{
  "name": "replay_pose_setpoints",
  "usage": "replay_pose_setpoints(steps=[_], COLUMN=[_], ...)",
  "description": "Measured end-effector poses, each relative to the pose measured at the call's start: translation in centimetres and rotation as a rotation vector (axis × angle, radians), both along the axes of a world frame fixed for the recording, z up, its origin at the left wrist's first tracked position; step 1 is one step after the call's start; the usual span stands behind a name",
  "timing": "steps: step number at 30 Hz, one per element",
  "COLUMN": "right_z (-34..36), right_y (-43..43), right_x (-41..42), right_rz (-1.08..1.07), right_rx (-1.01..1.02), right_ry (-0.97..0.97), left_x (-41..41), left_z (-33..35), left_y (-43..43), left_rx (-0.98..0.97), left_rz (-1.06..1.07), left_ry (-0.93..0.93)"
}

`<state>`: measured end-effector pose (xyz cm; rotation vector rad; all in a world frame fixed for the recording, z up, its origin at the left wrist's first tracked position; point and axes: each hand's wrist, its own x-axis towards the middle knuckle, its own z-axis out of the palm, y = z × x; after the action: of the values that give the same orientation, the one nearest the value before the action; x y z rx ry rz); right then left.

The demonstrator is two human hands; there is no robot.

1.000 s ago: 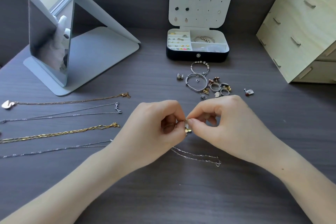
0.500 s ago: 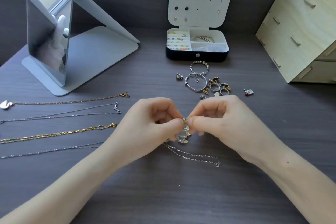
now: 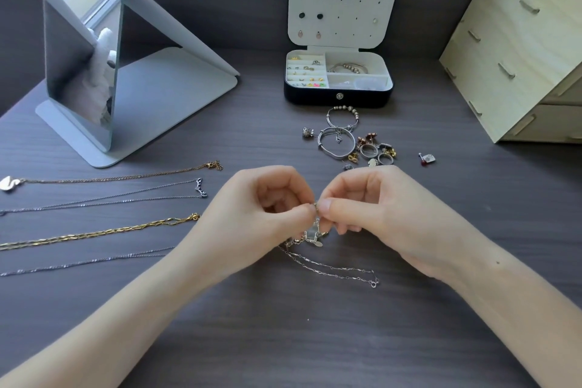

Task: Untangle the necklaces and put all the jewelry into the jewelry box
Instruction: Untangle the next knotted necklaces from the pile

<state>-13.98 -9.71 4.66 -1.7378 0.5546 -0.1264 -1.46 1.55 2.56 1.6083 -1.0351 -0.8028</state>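
Left hand [image 3: 252,217] and right hand [image 3: 378,214] pinch what seems a tangled silver necklace [image 3: 330,268].

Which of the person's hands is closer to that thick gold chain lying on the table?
Left. The left hand sits just right of the clasp end of the gold chain. The right hand is farther right. Both pinch a tangled silver necklace.
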Motion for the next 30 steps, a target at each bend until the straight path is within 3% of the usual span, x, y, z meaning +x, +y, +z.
replay_pose_setpoints(steps=[10, 20, 30], right_z=[-0.3, -0.9, -1.1], right_y=[0.3, 0.5, 1.3], right_x=[0.1, 0.2, 0.2], right_rz=[-0.037, -0.101, -0.115], right_rx=[-0.011, 0.085, -0.029], right_ry=[0.030, -0.031, -0.112], left_x=[-0.3, -0.8, -1.2], left_z=[0.2, 0.5, 0.3], left_y=[-0.1, -0.3, -0.6], left_rx=[-0.005, -0.021, 0.009], left_rz=[0.118, 0.106, 0.151], left_ry=[0.142, 0.251, 0.182])
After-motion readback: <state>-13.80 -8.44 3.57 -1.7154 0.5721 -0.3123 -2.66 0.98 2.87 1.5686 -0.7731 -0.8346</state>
